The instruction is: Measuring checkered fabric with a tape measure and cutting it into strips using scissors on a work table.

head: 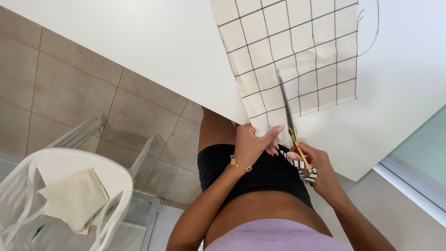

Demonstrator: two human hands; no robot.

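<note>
We see the checked fabric point(288, 51) lying on the white table point(153, 42), its near edge pinched by the left hand point(253, 144) while the right hand point(316, 169) grips gold-handled scissors point(290, 118) cutting into it.

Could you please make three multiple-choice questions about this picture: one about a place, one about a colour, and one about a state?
1. Where does the folded beige cloth lie?
A. on the white chair
B. on the table
C. on the floor

2. What colour are the lines on the checked fabric?
A. red
B. black
C. green

3. How are the scissors held?
A. lying untouched on the table
B. in the left hand
C. in the right hand, blades on the fabric

Answers:
1 A, the cloth rests on the chair seat.
2 B, a dark grid crosses the cream fabric.
3 C, the right hand grips the gold handles while the left hand pinches the fabric edge at the white table.
</note>
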